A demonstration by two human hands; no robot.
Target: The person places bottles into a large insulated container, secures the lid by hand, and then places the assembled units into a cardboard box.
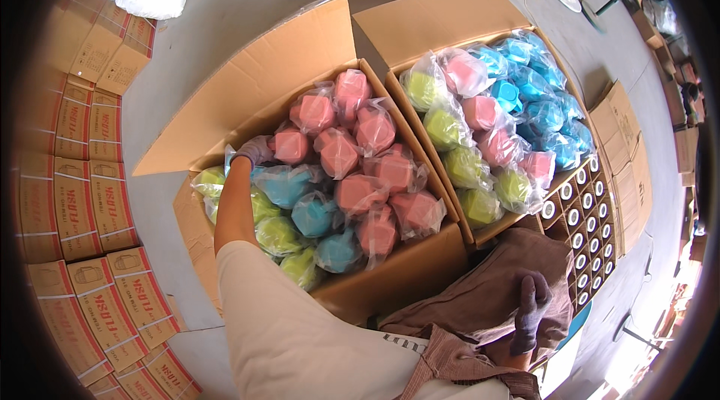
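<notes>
Left hand [256,150], gloved, sits at the far-left inside edge of the open carton [259,81], beside a bagged pink piece [290,146] and a bagged teal piece [283,187]. From my remote view its fingertips are hidden; I cannot tell whether it grips anything. Lime green pieces [277,236] lie nearer the body, more pink ones to the right, all in clear film. Right hand [531,302], gloved, is over brown cloth [465,284], fingers drawn close together; I see nothing in them, though the palm side is not clear. Right of this carton, a second carton [442,21] holds blue, pink and green bagged pieces.

Handling note: I judge a hold on the solid body beneath the film safer than pinching loose plastic, with neighbours eased aside so bags don't snag.
</notes>
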